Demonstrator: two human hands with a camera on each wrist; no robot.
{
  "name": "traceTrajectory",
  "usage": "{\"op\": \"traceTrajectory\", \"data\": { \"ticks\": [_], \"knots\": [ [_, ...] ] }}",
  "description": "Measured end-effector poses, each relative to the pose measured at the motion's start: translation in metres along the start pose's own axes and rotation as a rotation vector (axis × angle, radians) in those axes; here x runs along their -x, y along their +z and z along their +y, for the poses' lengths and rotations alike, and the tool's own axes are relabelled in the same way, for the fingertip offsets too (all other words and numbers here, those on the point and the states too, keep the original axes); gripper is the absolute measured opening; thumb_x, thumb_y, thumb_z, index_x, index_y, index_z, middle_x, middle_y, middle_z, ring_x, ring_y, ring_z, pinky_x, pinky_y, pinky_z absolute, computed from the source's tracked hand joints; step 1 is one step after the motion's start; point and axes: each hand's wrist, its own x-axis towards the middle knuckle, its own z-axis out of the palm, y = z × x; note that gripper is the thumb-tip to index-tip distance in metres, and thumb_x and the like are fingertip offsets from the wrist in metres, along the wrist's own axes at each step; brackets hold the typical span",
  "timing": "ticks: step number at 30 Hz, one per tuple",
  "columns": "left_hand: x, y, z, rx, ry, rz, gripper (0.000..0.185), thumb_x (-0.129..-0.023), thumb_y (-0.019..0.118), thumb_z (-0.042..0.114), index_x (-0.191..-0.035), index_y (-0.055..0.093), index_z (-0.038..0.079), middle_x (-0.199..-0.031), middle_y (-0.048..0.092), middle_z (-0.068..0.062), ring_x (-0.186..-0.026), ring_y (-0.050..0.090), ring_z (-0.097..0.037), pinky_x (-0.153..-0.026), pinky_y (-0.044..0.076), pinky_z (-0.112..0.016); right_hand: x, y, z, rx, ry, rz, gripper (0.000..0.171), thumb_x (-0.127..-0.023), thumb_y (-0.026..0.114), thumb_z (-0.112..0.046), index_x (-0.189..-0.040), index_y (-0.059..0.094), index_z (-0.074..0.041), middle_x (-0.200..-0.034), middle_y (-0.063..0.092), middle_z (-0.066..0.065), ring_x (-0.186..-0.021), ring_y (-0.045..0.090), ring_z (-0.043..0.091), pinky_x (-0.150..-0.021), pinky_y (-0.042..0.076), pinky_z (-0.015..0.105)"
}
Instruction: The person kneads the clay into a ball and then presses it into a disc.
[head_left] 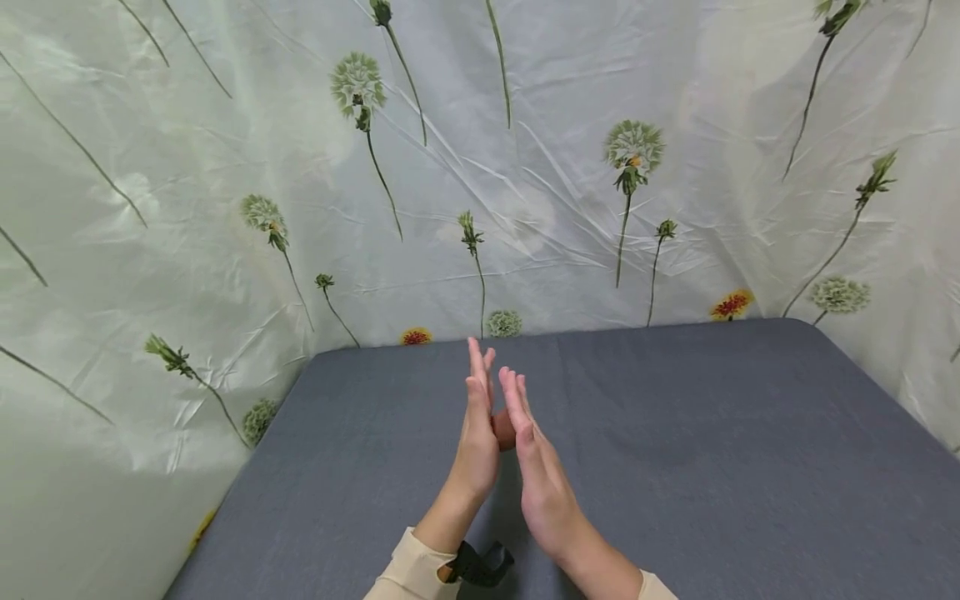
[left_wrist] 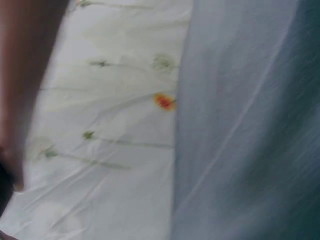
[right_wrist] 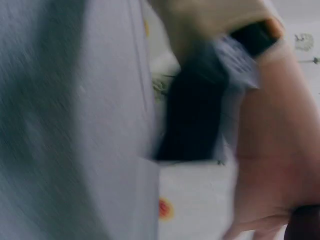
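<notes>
A small reddish-brown lump sits between my two palms, above the table. Its material cannot be told, and the palms hide most of it. My left hand presses it from the left, fingers straight and pointing forward. From the right, my right hand lies against it with its fingers straight too. The right wrist view shows the left hand blurred, with the dark lump by the palm at the lower right corner. In the left wrist view only a blurred strip of skin shows along the left edge.
A dark grey cloth-covered table spreads beneath the hands. Behind it and to its sides hangs a pale curtain printed with dandelions. A black wrist camera is strapped at the left wrist, next to a cream sleeve.
</notes>
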Motion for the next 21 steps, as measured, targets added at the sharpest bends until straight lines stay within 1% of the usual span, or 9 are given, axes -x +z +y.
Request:
{"op": "traceTrajectory", "data": {
  "ticks": [4,7,8,12,14,15,17,18,21],
  "knots": [
    [0.009,0.018,-0.006,-0.046,0.009,-0.085,0.061,-0.116,0.001,0.051,-0.172,-0.013,0.03,-0.182,0.008,-0.007,-0.169,0.007,-0.032,-0.13,0.005,-0.072,-0.007,-0.017,-0.002,0.056,-0.038,0.087,0.059,-0.119,0.006,-0.033,-0.173,0.012,-0.011,-0.181,0.015,0.005,-0.169,0.004,0.025,-0.124,0.012,0.007],
    [0.017,0.028,0.0,-0.113,0.044,-0.119,0.058,-0.118,0.001,0.043,-0.172,-0.013,0.03,-0.183,0.006,-0.004,-0.17,0.004,-0.03,-0.129,0.003,-0.073,-0.013,-0.027,0.0,0.058,0.008,0.117,0.061,-0.119,0.005,-0.039,-0.174,0.008,-0.012,-0.182,0.014,0.005,-0.168,0.008,0.026,-0.122,0.015,0.006],
    [0.019,0.029,0.002,-0.127,0.059,-0.119,0.058,-0.118,0.001,0.043,-0.172,-0.013,0.03,-0.183,0.004,-0.003,-0.17,0.002,-0.029,-0.129,0.002,-0.073,-0.014,-0.029,0.002,0.051,0.028,0.115,0.062,-0.119,0.004,-0.04,-0.174,0.006,-0.012,-0.182,0.013,0.006,-0.168,0.008,0.028,-0.125,0.015,0.01],
    [0.019,0.026,0.016,-0.124,0.12,-0.089,0.062,-0.115,0.001,0.054,-0.172,-0.013,0.032,-0.183,0.001,0.0,-0.17,0.0,-0.029,-0.127,0.001,-0.076,-0.013,-0.025,0.005,0.003,0.085,0.074,0.062,-0.118,0.002,-0.041,-0.173,0.001,-0.012,-0.182,0.01,0.008,-0.169,0.002,0.031,-0.136,0.002,0.046],
    [0.016,0.019,0.021,-0.088,0.144,-0.058,0.067,-0.112,0.001,0.062,-0.172,-0.014,0.033,-0.183,0.001,0.0,-0.169,0.001,-0.03,-0.127,0.002,-0.075,-0.01,-0.017,0.006,-0.029,0.102,0.039,0.062,-0.118,0.002,-0.04,-0.173,-0.003,-0.013,-0.182,0.01,0.008,-0.169,-0.001,0.032,-0.131,-0.002,0.066],
    [0.014,0.015,0.023,-0.066,0.147,-0.042,0.07,-0.111,0.001,0.066,-0.171,-0.014,0.035,-0.182,0.001,0.001,-0.169,0.001,-0.03,-0.127,0.003,-0.075,-0.008,-0.012,0.006,-0.044,0.108,0.02,0.061,-0.118,0.002,-0.04,-0.173,-0.004,-0.014,-0.182,0.01,0.007,-0.169,-0.002,0.032,-0.129,-0.003,0.071],
    [0.008,0.006,0.026,-0.029,0.153,-0.009,0.074,-0.108,0.002,0.073,-0.171,-0.014,0.037,-0.182,0.001,0.001,-0.169,-0.001,-0.03,-0.129,0.007,-0.072,-0.003,-0.003,0.006,-0.063,0.121,-0.017,0.059,-0.119,0.003,-0.038,-0.173,-0.006,-0.017,-0.182,0.009,0.005,-0.169,-0.003,0.031,-0.129,-0.003,0.071],
    [0.006,0.001,0.027,-0.016,0.151,0.008,0.076,-0.107,0.003,0.075,-0.171,-0.014,0.037,-0.182,0.002,0.001,-0.169,-0.002,-0.031,-0.129,0.008,-0.071,-0.001,0.001,0.005,-0.064,0.117,-0.034,0.058,-0.119,0.004,-0.037,-0.173,-0.007,-0.018,-0.182,0.008,0.004,-0.169,-0.003,0.03,-0.132,-0.001,0.064],
    [0.0,-0.009,0.027,0.012,0.118,0.041,0.079,-0.104,0.004,0.079,-0.17,-0.015,0.04,-0.182,0.004,0.001,-0.17,-0.006,-0.029,-0.13,0.012,-0.07,0.004,0.009,0.003,-0.049,0.089,-0.066,0.056,-0.119,0.006,-0.033,-0.173,-0.004,-0.018,-0.182,0.004,0.001,-0.169,-0.002,0.026,-0.136,0.004,0.032]
  ]
}}
